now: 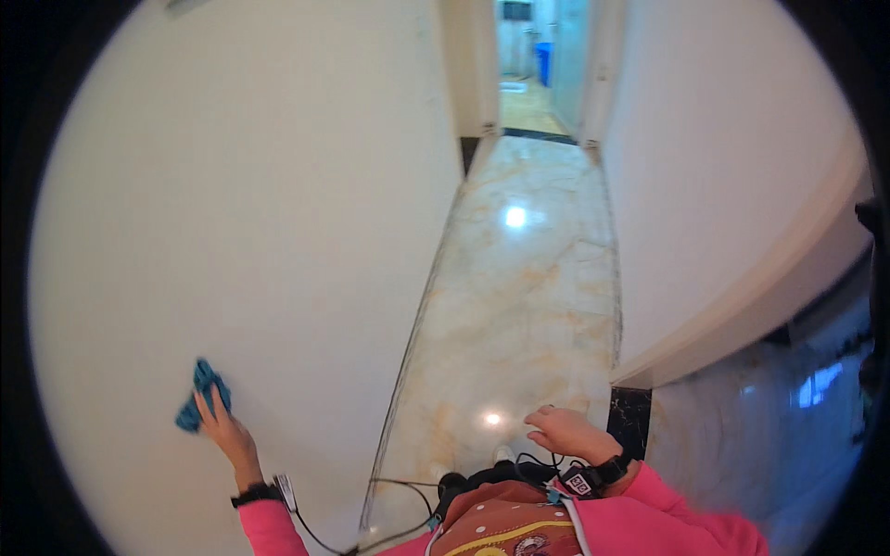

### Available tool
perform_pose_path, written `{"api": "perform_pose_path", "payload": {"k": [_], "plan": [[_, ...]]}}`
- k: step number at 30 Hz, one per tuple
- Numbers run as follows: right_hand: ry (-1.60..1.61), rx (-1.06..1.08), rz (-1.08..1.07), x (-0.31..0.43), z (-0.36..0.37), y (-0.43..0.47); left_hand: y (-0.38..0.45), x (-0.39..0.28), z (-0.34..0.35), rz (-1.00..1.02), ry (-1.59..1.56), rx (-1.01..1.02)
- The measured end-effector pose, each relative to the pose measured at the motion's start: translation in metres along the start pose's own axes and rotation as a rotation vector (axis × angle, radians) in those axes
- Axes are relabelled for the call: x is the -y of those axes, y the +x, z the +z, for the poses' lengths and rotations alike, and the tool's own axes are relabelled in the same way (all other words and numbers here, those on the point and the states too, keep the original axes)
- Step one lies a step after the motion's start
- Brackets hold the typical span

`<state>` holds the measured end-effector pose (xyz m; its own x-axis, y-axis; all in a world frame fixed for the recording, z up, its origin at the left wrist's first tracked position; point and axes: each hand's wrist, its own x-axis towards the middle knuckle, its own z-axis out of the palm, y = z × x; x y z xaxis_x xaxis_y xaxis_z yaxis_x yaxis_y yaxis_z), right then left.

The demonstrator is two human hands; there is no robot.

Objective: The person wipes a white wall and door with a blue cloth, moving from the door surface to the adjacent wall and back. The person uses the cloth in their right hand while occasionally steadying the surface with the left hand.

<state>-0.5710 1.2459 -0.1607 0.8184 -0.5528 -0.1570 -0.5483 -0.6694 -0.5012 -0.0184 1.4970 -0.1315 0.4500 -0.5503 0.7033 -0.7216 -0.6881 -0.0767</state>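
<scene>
My left hand [227, 434] presses a crumpled teal cloth [204, 397] against the white wall [243, 243] on the left, fingers spread over it. My right hand [571, 432] hangs in front of my body above the floor, its fingers loosely curled, with nothing seen in it. Both wrists wear black straps with devices; thin black cables run from them toward my waist. The sleeves are pink, and a brown patterned apron or top covers my front.
A narrow corridor with a glossy marble-look floor [514, 299] leads to an open doorway with a dark threshold [540, 136]. Beyond it stands a blue object [544, 64]. On the right, a white wall [709, 187] ends at a corner with a black base [629, 420], beside another floor area.
</scene>
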Motion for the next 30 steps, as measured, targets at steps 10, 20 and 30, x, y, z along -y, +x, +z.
{"api": "perform_pose_path", "payload": {"k": [10, 20, 30], "plan": [[0.039, -0.137, 0.115, 0.008, -0.050, -0.053, 0.164, 0.148, -0.244, 0.002, 0.729, -0.619], [0.053, -0.242, 0.096, 0.130, -0.007, -0.070, -0.016, 0.085, -0.119, 0.233, 0.240, 0.139], [0.065, -0.230, 0.100, 0.221, 0.067, -0.116, 0.161, 0.231, -0.340, 0.149, 0.414, -0.771]]}}
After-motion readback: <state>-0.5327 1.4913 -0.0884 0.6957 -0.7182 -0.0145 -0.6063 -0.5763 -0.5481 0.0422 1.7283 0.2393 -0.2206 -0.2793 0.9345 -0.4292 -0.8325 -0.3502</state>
